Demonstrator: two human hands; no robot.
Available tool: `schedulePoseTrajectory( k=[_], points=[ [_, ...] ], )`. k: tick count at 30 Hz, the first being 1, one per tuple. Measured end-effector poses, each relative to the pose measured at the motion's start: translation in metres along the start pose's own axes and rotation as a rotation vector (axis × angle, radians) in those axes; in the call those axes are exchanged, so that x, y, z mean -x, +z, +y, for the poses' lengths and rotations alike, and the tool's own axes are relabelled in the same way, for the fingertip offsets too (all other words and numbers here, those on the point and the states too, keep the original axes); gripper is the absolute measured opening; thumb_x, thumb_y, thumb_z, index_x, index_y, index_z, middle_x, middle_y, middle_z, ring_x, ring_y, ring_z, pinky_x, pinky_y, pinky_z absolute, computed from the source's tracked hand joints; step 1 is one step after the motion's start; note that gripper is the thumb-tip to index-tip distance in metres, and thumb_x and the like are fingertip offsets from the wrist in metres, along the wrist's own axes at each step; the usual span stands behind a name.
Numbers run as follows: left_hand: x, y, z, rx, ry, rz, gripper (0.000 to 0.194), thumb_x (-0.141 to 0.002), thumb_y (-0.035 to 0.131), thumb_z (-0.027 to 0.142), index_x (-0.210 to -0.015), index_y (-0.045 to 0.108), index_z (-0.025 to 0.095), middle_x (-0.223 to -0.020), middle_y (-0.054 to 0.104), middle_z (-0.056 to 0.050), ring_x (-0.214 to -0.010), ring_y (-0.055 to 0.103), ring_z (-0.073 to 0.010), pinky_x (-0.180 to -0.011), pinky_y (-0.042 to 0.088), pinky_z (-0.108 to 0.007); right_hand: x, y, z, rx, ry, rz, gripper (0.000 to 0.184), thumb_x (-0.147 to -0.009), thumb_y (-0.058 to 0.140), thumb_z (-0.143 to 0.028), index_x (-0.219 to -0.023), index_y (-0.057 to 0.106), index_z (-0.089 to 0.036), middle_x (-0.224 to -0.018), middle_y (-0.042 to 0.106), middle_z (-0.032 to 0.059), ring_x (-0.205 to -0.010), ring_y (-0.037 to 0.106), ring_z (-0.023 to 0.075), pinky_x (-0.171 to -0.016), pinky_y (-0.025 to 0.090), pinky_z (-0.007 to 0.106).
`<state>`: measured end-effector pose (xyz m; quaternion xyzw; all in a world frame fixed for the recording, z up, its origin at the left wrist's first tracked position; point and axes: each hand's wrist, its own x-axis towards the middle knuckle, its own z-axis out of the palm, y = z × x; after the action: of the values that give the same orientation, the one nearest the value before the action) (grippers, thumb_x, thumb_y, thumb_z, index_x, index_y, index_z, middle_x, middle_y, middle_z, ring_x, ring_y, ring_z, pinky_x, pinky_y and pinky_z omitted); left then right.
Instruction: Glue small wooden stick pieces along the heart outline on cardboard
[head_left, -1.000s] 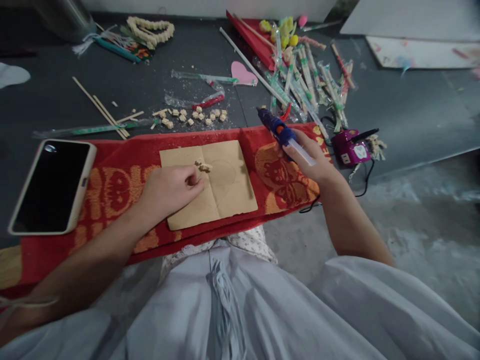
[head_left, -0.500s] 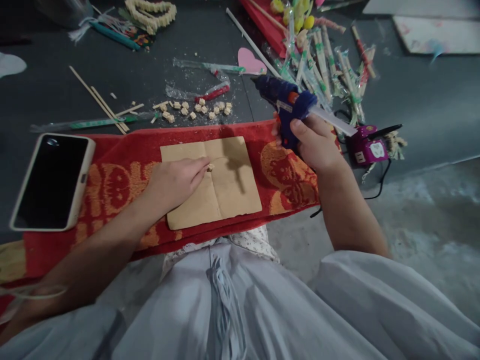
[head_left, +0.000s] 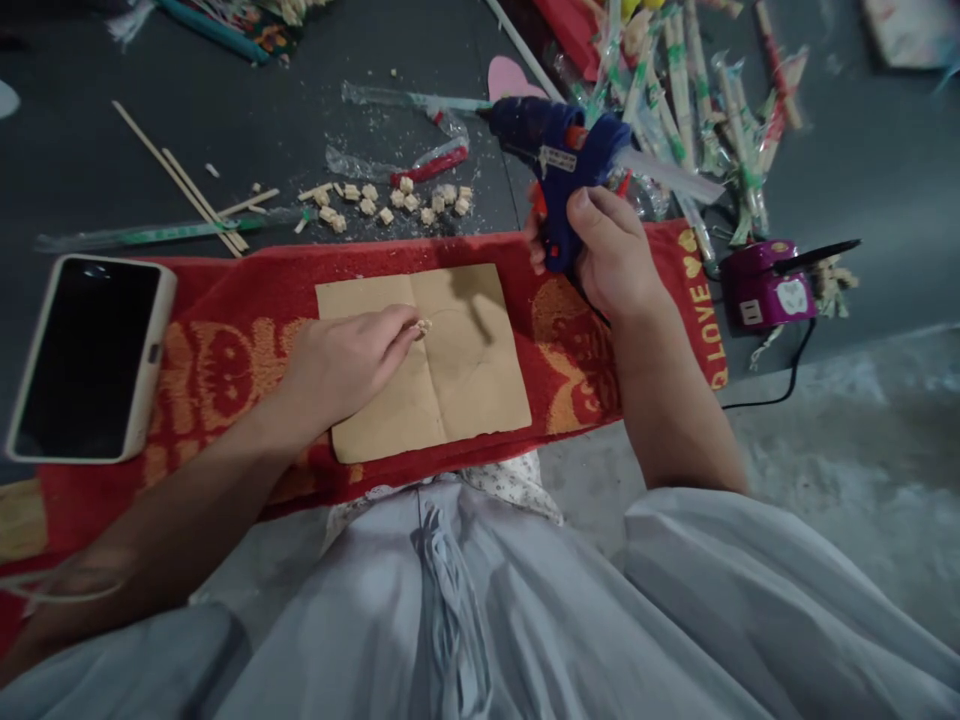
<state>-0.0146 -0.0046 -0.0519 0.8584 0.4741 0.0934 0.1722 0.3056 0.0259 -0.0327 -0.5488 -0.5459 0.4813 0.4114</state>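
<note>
Paper, tan and square with fold lines (head_left: 469, 395), lies in the middle of the frame on a red, fuzzy towel with orange pictures (head_left: 240, 282). Over it, my left hand (head_left: 349, 360) pinches a tiny, bumpy, cream-coloured piece (head_left: 424, 327) with its fingertips. I can't tell if the piece touches the paper. My right hand (head_left: 615, 255) wraps around the handle of a dark blue plastic glue gun (head_left: 559, 150), right of the middle, but I can't tell if I'm squeezing its trigger. Its tip points left, away from the piece. More small, cream-coloured, bumpy bits (head_left: 386, 215) sit in the upper middle, on a dark grey table (head_left: 292, 130). I think the step now is lining up my piece while the glue waits. The next move calls for a light, steady pinch and fingers clear of that tip.
</note>
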Motion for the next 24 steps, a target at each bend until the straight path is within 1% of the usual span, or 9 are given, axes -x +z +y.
schedulePoseTrajectory(
  k=[3, 7, 11, 14, 17, 20, 22, 24],
  points=[
    [0.0, 0.0, -0.002, -0.025, 0.026, 0.002, 0.044, -0.12, 0.049, 0.054, -0.134, 0.085, 0.033, -0.119, 0.093, -0.007, -0.103, 0.088, -0.0295, -0.076, 0.054, -0.037, 0.0, 0.0, 0.002, -0.044, 0.0, 0.009, 0.075, -0.07, 0.076, -0.103, -0.096, 0.056, -0.035, -0.113, 0.083, 0.0097, -0.135, 0.074, 0.0405, -0.093, 0.068, 0.057],
    [0.003, -0.003, -0.005, -0.007, 0.066, -0.028, 0.046, -0.12, 0.048, 0.058, -0.128, 0.087, 0.035, -0.111, 0.092, -0.007, -0.107, 0.088, -0.0312, -0.081, 0.058, -0.038, 0.0, -0.002, 0.005, -0.03, -0.005, -0.027, 0.077, -0.073, 0.075, -0.104, -0.104, 0.061, -0.035, -0.116, 0.084, 0.011, -0.136, 0.074, 0.0412, -0.094, 0.07, 0.059],
    [0.005, -0.008, -0.005, 0.057, 0.11, -0.038, 0.045, -0.119, 0.049, 0.058, -0.125, 0.088, 0.036, -0.117, 0.093, -0.006, -0.114, 0.088, -0.0304, -0.085, 0.06, -0.038, 0.0, -0.004, 0.005, 0.018, 0.022, -0.025, 0.082, -0.07, 0.072, -0.109, -0.105, 0.063, -0.036, -0.116, 0.085, 0.0092, -0.129, 0.077, 0.0424, -0.094, 0.071, 0.061],
    [0.005, -0.009, -0.004, 0.067, 0.128, -0.044, 0.046, -0.117, 0.051, 0.06, -0.126, 0.088, 0.034, -0.12, 0.093, -0.006, -0.114, 0.089, -0.0313, -0.082, 0.058, -0.038, 0.0, -0.005, 0.008, 0.04, -0.001, -0.04, 0.078, -0.075, 0.067, -0.11, -0.103, 0.062, -0.037, -0.113, 0.083, 0.0081, -0.127, 0.078, 0.0405, -0.093, 0.07, 0.059],
    [0.005, -0.008, -0.003, 0.087, 0.102, -0.052, 0.043, -0.116, 0.051, 0.055, -0.128, 0.088, 0.035, -0.122, 0.093, -0.005, -0.115, 0.089, -0.0308, -0.081, 0.057, -0.037, 0.0, -0.007, 0.014, 0.043, -0.04, -0.047, 0.078, -0.081, 0.065, -0.108, -0.105, 0.063, -0.035, -0.109, 0.081, 0.0083, -0.115, 0.079, 0.0368, -0.09, 0.07, 0.058],
    [0.003, -0.007, -0.004, 0.134, 0.062, -0.063, 0.04, -0.115, 0.053, 0.048, -0.13, 0.088, 0.036, -0.125, 0.092, -0.003, -0.118, 0.088, -0.0296, -0.085, 0.059, -0.037, 0.0, -0.006, 0.017, 0.049, -0.012, -0.014, 0.079, -0.082, 0.063, -0.109, -0.107, 0.064, -0.034, -0.107, 0.081, 0.0074, -0.102, 0.078, 0.0336, -0.089, 0.071, 0.057],
    [0.002, -0.006, -0.004, 0.142, 0.041, -0.07, 0.038, -0.114, 0.055, 0.047, -0.13, 0.088, 0.035, -0.126, 0.092, -0.003, -0.117, 0.087, -0.0291, -0.086, 0.06, -0.036, 0.001, -0.006, 0.017, 0.043, 0.01, -0.014, 0.079, -0.08, 0.064, -0.109, -0.107, 0.064, -0.034, -0.107, 0.081, 0.0072, -0.1, 0.076, 0.0332, -0.09, 0.07, 0.057],
    [0.001, -0.006, -0.004, 0.134, 0.011, -0.073, 0.037, -0.113, 0.058, 0.047, -0.134, 0.087, 0.034, -0.125, 0.092, -0.002, -0.113, 0.087, -0.0281, -0.082, 0.058, -0.034, 0.001, -0.005, 0.015, 0.04, 0.01, -0.02, 0.081, -0.079, 0.063, -0.11, -0.108, 0.064, -0.035, -0.108, 0.081, 0.008, -0.102, 0.076, 0.0343, -0.091, 0.069, 0.058]
  ],
)
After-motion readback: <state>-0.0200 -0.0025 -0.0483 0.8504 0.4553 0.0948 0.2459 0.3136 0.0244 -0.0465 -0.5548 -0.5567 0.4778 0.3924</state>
